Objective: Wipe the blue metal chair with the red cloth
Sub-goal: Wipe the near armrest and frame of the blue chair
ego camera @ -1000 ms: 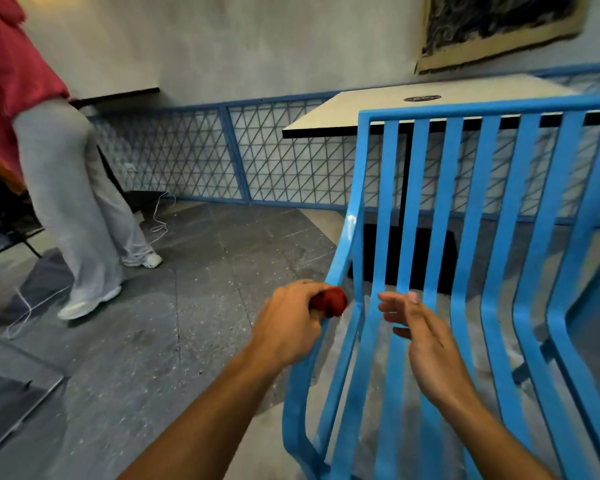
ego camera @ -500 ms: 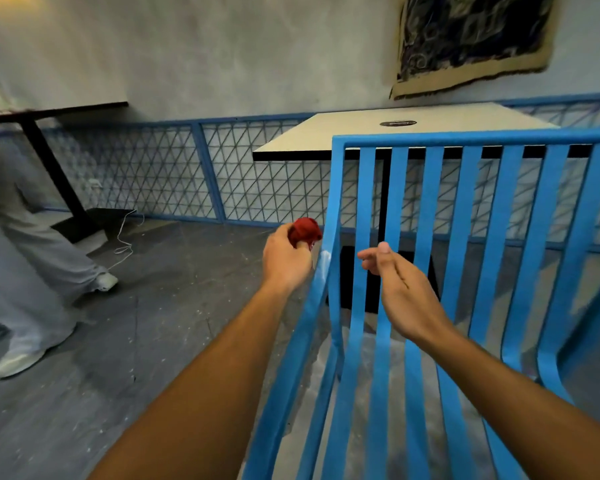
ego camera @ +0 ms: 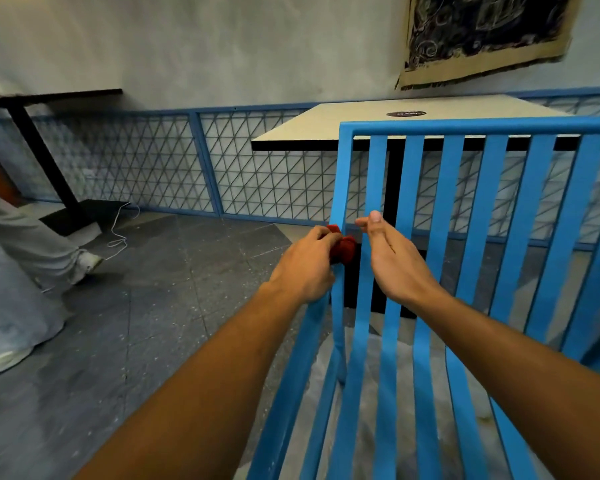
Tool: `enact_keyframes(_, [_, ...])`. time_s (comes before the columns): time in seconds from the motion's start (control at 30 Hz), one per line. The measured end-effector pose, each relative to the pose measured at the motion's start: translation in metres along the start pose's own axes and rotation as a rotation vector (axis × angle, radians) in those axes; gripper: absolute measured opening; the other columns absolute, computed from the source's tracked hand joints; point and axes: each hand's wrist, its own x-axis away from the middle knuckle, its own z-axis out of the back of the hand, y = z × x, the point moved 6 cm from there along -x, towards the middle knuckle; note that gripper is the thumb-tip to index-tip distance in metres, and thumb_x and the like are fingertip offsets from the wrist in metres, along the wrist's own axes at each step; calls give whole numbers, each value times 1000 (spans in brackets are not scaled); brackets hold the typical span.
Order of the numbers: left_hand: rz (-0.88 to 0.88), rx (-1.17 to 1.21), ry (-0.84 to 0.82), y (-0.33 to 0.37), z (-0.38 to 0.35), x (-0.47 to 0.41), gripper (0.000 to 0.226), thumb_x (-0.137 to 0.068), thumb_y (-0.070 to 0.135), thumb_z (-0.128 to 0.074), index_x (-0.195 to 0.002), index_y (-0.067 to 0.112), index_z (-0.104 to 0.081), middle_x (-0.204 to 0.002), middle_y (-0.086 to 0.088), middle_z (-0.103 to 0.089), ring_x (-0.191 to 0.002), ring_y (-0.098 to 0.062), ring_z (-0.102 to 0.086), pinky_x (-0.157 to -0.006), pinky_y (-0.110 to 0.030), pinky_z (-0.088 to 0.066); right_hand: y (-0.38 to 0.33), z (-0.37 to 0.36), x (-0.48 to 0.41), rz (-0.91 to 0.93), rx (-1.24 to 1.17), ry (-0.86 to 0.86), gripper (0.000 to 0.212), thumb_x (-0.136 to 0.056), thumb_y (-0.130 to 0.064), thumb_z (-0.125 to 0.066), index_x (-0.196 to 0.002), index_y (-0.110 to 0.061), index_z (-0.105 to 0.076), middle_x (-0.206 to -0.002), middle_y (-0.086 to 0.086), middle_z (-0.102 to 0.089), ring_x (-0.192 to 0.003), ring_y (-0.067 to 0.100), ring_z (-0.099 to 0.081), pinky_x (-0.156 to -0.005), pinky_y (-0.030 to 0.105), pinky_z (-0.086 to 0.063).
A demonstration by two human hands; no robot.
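The left hand (ego camera: 307, 268) pinches the bunched red cloth (ego camera: 342, 245) against the outermost left slat of the blue metal chair (ego camera: 458, 216), whose long axis runs vertically, while the right hand (ego camera: 392, 258) hovers spread beside it.

Both forearms extended fwd, left hand (ego camera: 303, 268) fingers curled in a grip, right hand (ego camera: 392, 258) flat, fingers straight
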Motion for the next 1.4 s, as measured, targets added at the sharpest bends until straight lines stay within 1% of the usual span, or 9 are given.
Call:
enact_keyframes(0.07, [-1, -25, -39, 1, -1, 9, 67, -89, 11, -65, -150, 22, -40, -150, 2, -41, -129, -29, -51, -109, -46, -44, -1, -3, -1, -8, 8, -13, 68, -97, -69, -11, -136, -32, -53, -139, -6, -56, -127, 11, -48, -104, 30, -33])
enact_keyframes(0.2, [24, -10, -93, 1, 1, 26, 64, -89, 11, -64, -148, 22, -44, -147, -2, -45, -129, -30, -52, -109, -46, -44, -2, -5, 3, -49, 44, -62, 77, -93, -74, -7, -136, -32, -55, -146, -5, -53, -137, 15, -44, -116, 41, -31])
enact_keyframes(0.37, [41, -1, -126, 4, 6, 52, 58, -88, 12, -64, -142, 23, -50, -135, -3, -53, -121, -29, -55, -102, -44, -48, -3, -8, 14, -67, 105, -160, 81, -92, -75, -3, -130, -32, -61, -142, -4, -57, -135, 16, -47, -115, 42, -32])
enact_keyframes(0.47, [54, -1, -141, 5, 7, 68, 56, -88, 14, -66, -141, 24, -51, -135, -3, -54, -121, -27, -54, -101, -42, -48, -10, -12, 21, -71, 123, -211, 83, -92, -75, -2, -132, -31, -60, -144, -3, -56, -137, 17, -45, -116, 45, -31])
enact_keyframes(0.63, [51, 20, -167, 8, 12, 94, 55, -87, 11, -67, -139, 24, -54, -132, -6, -56, -119, -28, -55, -100, -43, -48, -23, -20, 35, -86, 132, -287, 84, -92, -74, -1, -134, -30, -59, -145, -2, -55, -138, 18, -44, -118, 45, -29])
enact_keyframes(1.03, [66, 69, -202, 3, 23, 162, 58, -84, 8, -65, -137, 27, -54, -132, 2, -54, -119, -21, -53, -100, -39, -49, -33, -26, 62, -132, 137, -381, 85, -93, -72, -1, -134, -27, -61, -143, -2, -57, -136, 18, -46, -118, 45, -29])
enact_keyframes(1.17, [59, 56, -225, 5, 30, 182, 60, -83, 8, -63, -139, 28, -52, -136, 2, -53, -122, -21, -52, -101, -41, -49, -34, -24, 73, -135, 146, -416, 86, -91, -75, -1, -131, -29, -62, -143, -1, -57, -136, 18, -47, -118, 45, -30])
enact_keyframes(1.3, [64, 71, -255, 7, 35, 200, 60, -82, 7, -63, -137, 29, -53, -133, 5, -53, -119, -19, -52, -99, -39, -49, -35, -24, 87, -137, 108, -460, 85, -90, -76, -5, -129, -28, -64, -136, -1, -62, -132, 16, -50, -117, 42, -31])
enact_keyframes(1.4, [45, 56, -289, 11, 42, 211, 58, -81, 6, -64, -134, 27, -57, -129, 4, -55, -116, -19, -54, -96, -36, -50, -41, -27, 102, -114, 54, -513, 71, -94, -73, -20, -123, -28, -66, -120, -6, -68, -121, 13, -57, -114, 43, -38])
